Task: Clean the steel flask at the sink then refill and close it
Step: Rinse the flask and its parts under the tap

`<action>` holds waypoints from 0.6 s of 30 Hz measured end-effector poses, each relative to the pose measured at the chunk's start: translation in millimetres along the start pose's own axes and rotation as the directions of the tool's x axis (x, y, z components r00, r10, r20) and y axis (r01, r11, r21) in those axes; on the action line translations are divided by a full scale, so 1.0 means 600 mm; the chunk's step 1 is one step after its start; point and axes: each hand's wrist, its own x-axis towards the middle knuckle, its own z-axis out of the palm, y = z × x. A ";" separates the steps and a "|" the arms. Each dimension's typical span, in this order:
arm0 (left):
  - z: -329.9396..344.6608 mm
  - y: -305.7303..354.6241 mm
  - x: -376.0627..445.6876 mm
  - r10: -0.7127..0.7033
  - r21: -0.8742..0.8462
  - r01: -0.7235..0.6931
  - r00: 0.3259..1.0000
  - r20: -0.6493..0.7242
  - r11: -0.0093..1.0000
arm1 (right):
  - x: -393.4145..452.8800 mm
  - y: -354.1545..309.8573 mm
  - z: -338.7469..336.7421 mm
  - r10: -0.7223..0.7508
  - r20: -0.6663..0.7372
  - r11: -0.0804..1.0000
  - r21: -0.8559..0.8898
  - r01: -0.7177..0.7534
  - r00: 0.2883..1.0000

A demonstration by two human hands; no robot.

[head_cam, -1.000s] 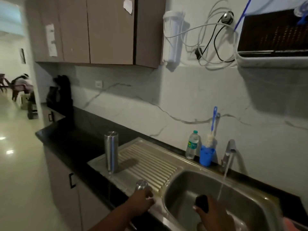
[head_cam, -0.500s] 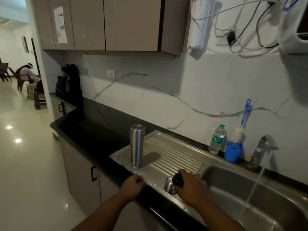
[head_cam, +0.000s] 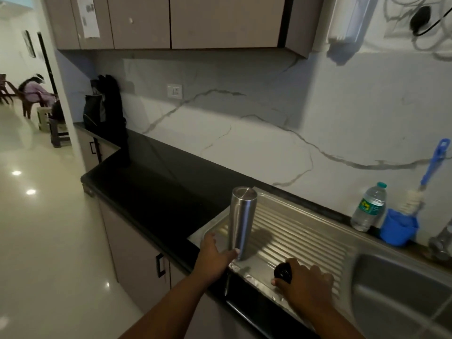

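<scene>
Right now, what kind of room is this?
It looks like a home kitchen. There is a steel sink with a ridged draining board set into a dark counter, cupboards on the wall above, and a bottle brush standing in a blue cup.

The right hand (head_cam: 304, 282) covers most of a small black object (head_cam: 283, 272), so what it is cannot be told. The tap (head_cam: 442, 243) and sink basin (head_cam: 401, 289) are cut off at the right edge. The far seated person (head_cam: 36, 90) is too small to make out.
</scene>
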 end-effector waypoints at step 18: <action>0.034 0.023 0.070 0.127 -0.169 -0.093 0.971 0.203 0.981 | 0.026 -0.023 0.027 -0.013 0.075 1.000 -0.004 0.013 0.997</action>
